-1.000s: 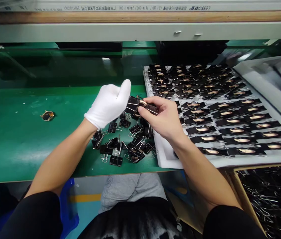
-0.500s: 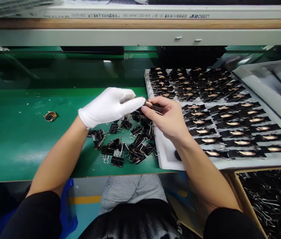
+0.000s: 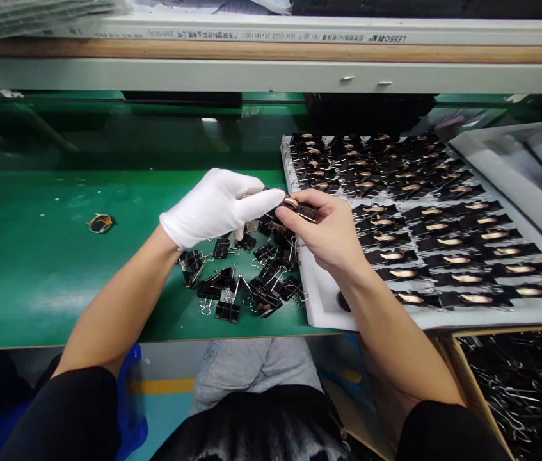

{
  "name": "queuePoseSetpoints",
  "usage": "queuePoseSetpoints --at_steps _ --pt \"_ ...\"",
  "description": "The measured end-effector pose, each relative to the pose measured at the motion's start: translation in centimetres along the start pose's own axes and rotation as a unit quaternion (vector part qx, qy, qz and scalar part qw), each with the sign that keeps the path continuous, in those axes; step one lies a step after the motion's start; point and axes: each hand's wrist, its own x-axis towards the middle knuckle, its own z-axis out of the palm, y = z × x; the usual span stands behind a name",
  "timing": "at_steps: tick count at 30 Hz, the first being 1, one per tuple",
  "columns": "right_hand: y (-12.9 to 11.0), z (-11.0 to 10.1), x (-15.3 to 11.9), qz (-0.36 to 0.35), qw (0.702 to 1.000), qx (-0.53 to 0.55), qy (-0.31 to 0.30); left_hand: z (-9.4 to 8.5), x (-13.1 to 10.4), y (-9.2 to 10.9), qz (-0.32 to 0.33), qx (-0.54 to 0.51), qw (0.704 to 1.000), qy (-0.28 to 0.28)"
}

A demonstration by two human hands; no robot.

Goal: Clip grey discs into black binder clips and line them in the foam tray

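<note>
The tray (image 3: 321,310), white and foam-like, lies on the green table (image 3: 35,282). Just left of the tray's left edge, above the table, the person brings both hands together over one small ring (image 3: 290,203), gold-coloured at the rim. The right hand (image 3: 326,227), bare, is closed on the ring and on a black clip (image 3: 308,211) at its right side, thumb on the near side and fingers on the far side; its forearm crosses in front of the tray's near left corner. The left hand (image 3: 225,205), in a white glove, has its thumb stretched to the ring's left side and its fingers curled behind; the glove hides whether it grips anything.

Below the hands, left of the tray and close to its edge, loose clips (image 3: 263,285) lie heaped, their silver handles pointing various ways. On the tray, rows of clips carry gold-coloured pieces (image 3: 457,259). A dark round thing (image 3: 342,301) sits at the tray's near left corner, partly behind the forearm.

Well left of the tray, a disc (image 3: 100,223), dark with a gold-coloured edge, lies alone. Near the tray's front right, lower down, a box (image 3: 471,376) holds many more clips. Beyond the tray, a pale rail (image 3: 251,77) runs across.
</note>
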Motion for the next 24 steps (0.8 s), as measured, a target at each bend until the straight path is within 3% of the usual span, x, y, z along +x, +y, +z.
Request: queuePoseSetpoints --at_steps 17,20,24 --pt "-1.2 -0.3 -0.3 0.004 1.0 0.021 0.002 0.7 -0.8 0.9 0.001 -0.074 0.997 0.015" --pt "-2.0 -1.6 -0.4 0.001 0.999 -0.028 -0.04 0.7 -0.7 0.7 0.017 -0.044 0.999 -0.013" --pt "-4.3 -5.4 -0.2 -0.029 0.972 -0.2 -0.123 0.6 -0.5 0.3 0.093 0.049 0.992 -0.075"
